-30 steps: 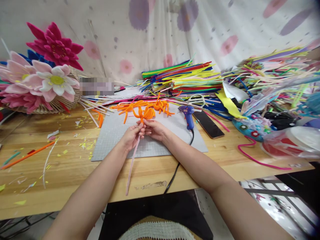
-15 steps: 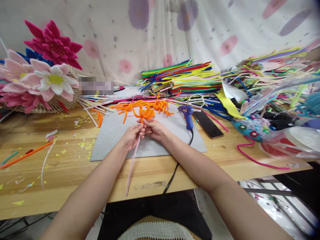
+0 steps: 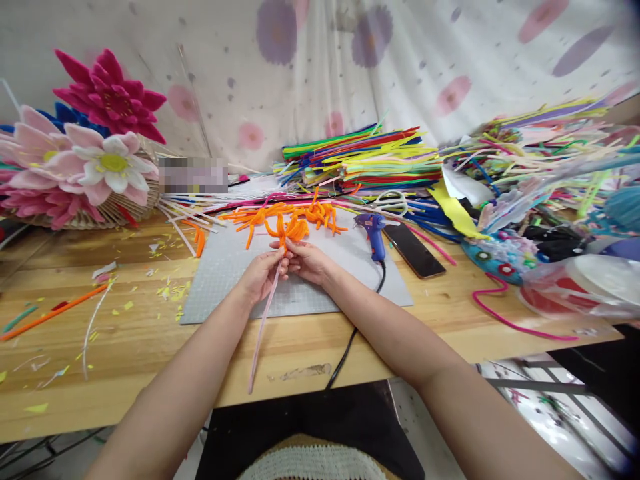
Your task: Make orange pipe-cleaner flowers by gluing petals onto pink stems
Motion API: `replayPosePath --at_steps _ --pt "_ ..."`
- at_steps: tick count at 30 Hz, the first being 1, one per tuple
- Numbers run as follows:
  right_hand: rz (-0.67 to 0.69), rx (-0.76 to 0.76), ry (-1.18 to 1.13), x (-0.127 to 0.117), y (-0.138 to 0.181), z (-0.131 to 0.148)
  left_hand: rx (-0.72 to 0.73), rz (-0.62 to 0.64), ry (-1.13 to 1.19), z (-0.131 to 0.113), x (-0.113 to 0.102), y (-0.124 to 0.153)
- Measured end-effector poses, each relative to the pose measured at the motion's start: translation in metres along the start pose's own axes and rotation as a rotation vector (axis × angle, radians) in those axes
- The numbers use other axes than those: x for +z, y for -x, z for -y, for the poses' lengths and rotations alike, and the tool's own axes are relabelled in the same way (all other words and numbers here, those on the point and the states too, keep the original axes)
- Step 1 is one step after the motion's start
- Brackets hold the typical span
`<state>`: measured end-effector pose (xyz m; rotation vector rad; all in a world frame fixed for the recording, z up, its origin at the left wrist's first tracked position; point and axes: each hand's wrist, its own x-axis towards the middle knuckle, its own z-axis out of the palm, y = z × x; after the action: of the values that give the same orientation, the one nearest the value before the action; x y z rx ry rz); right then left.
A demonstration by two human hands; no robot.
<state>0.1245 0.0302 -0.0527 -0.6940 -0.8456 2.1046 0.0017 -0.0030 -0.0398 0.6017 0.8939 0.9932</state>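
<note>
My left hand (image 3: 260,275) and my right hand (image 3: 309,260) meet over the grey cutting mat (image 3: 230,280). Both pinch the base of a small bunch of orange pipe cleaner loops (image 3: 291,228), where it joins a long pale pink stem (image 3: 260,335). The stem runs down from my left fingers and past the table's front edge. More cut orange pipe cleaners (image 3: 280,212) lie scattered at the back of the mat, just beyond my fingers.
A blue glue gun (image 3: 374,233) with a black cord and a dark phone (image 3: 413,249) lie right of my hands. Stacks of coloured pipe cleaners (image 3: 360,157) and white scissors (image 3: 393,200) fill the back. Large felt flowers (image 3: 95,160) stand at the left. A pink pipe cleaner (image 3: 505,319) lies right.
Hardly anything has moved. My hands stay pinched on the orange bunch and stem, and the stem's lower end has swung slightly to the left.
</note>
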Motion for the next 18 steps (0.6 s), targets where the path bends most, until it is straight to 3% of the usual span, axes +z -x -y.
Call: replayPosePath --at_steps 18 --pt "0.128 0.0 0.069 -0.011 -0.006 -0.002 0.025 0.023 -0.035 0.004 -0.003 -0.002"
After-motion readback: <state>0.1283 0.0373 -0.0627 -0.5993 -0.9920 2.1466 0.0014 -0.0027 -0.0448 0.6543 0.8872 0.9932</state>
